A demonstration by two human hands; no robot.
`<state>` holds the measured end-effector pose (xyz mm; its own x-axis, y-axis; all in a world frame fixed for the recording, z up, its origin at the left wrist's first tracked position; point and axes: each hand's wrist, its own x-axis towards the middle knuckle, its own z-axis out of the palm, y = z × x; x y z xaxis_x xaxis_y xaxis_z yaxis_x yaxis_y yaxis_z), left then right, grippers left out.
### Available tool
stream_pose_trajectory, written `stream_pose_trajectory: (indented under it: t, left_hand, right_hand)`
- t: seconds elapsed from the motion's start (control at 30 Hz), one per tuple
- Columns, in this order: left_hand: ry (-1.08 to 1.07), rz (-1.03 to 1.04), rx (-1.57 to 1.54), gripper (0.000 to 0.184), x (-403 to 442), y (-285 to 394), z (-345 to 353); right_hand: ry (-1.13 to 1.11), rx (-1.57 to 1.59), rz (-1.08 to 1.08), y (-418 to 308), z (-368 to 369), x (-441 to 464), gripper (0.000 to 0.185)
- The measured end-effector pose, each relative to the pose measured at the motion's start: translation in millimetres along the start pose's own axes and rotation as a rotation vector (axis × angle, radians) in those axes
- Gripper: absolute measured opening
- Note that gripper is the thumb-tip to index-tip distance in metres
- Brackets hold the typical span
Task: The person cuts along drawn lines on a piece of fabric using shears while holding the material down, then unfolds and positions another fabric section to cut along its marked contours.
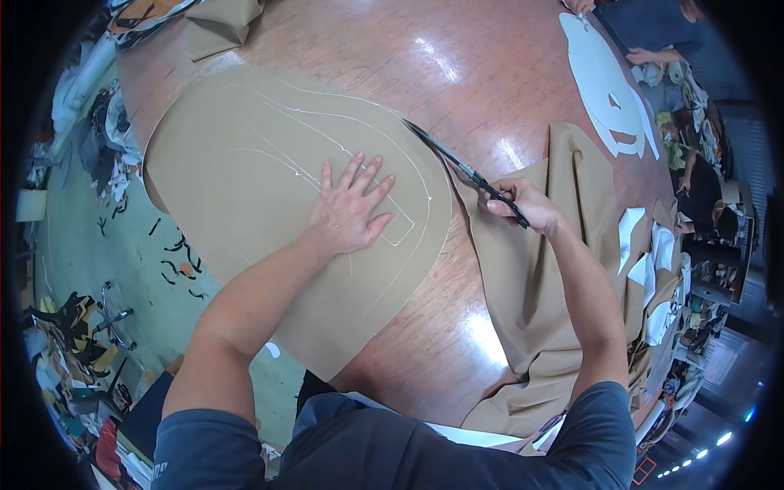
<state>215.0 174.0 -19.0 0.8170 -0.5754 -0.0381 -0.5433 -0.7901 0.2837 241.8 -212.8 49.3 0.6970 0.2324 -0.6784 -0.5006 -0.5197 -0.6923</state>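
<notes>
A large tan sheet (220, 188) with white drawn outlines lies on the wooden table. My left hand (351, 204) rests flat on it, fingers spread, over the drawn lines. In my right hand (523, 204) are long black-handled scissors (457, 163), their blades pointing up and left. The blade tips are at the sheet's upper right edge, near a curved white line. Right of the scissors, a loose piece of tan material (531, 278) lies in folds beneath my right forearm.
White pattern pieces (600, 90) lie at the table's upper right, beside another person (653, 37). A folded tan piece (224, 26) sits at the upper left. White scraps (657, 249) are at the right edge. Material piles and a wheeled base (113, 314) stand on the floor at left.
</notes>
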Motion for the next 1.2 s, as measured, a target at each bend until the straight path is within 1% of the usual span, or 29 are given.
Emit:
stream_pose_trajectory:
  t: [0.17,0.27,0.47,0.63,0.73,0.87,1.03,1.13,1.2]
  left_hand:
    - [0.008,0.004,-0.004,0.069,-0.5,0.0,0.8]
    - [0.009,0.003,-0.004,0.069,-0.8,0.0,-1.2]
    - [0.078,0.018,-0.034,0.069,-1.2,-1.9,4.5]
    - [0.072,0.017,-0.034,0.069,-1.3,-2.2,4.1]
    - [0.027,0.004,-0.017,0.069,-1.2,-0.5,0.8]
    - [0.038,0.009,-0.022,0.069,-1.2,-0.5,0.8]
    - [0.067,0.018,-0.034,0.069,-1.5,-1.5,2.4]
    - [0.024,0.004,-0.009,0.069,-1.0,-1.1,0.3]
    - [0.052,0.011,-0.024,0.07,-1.3,-1.7,1.2]
  right_hand:
    - [0.011,-0.04,-0.013,-11.4,2.6,8.0,0.061]
    - [0.025,-0.058,-0.018,-28.1,7.0,17.9,0.055]
    - [0.018,-0.104,-0.029,-40.1,4.8,30.0,0.055]
    - [0.026,-0.109,-0.048,-38.2,4.4,32.1,0.055]
    - [0.023,-0.106,-0.043,-39.2,3.4,31.8,0.056]
    - [0.005,-0.133,-0.07,-35.8,-0.7,35.4,0.06]
    - [-0.006,-0.145,-0.053,-36.1,-6.6,35.4,0.06]
    - [-0.028,-0.116,-0.049,-36.5,-9.2,36.3,0.06]
    - [-0.039,-0.118,-0.043,-38.2,-9.4,39.5,0.059]
